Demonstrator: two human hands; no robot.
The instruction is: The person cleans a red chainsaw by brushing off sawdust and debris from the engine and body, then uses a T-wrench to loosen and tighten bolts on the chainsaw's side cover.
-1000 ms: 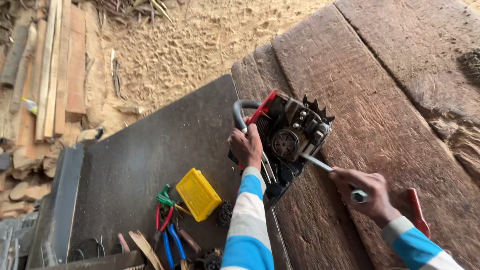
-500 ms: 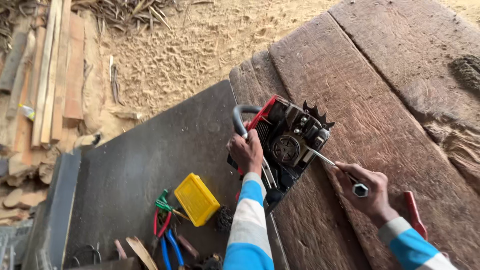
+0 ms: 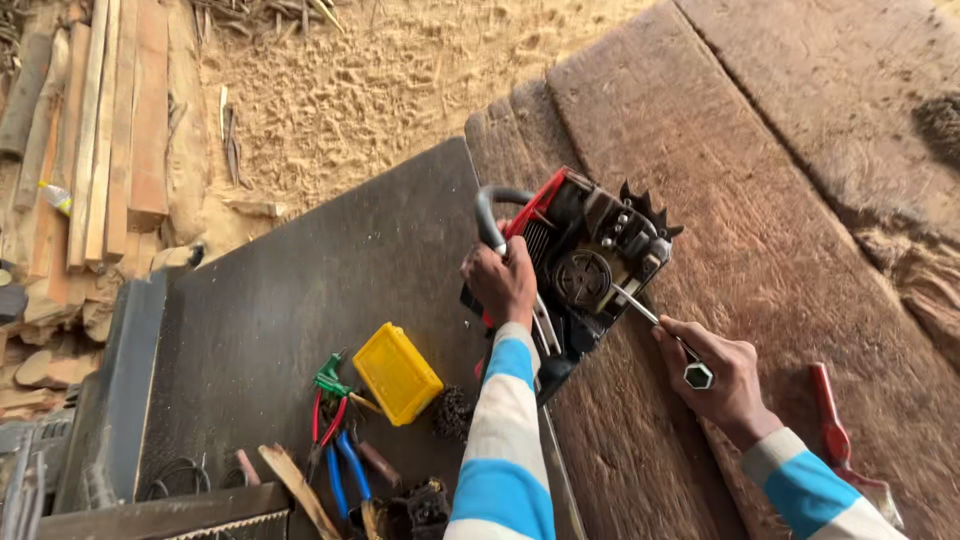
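Chainsaw body [image 3: 585,270] on plank edge [image 3: 760,230], box [image 3: 396,373] and pliers [image 3: 335,440] on sheet [image 3: 300,290] to its left

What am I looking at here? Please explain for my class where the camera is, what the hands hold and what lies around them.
The picture comes from a camera worn on a person's head, looking down at their own two hands. The left hand grips the grey handle of a red and black engine machine, perhaps a chainsaw body, lying on thick wooden planks. The right hand holds a metal rod tool, its tip at the machine. On a dark sheet beside it lie a yellow box and pliers. A red tool lies on the planks.
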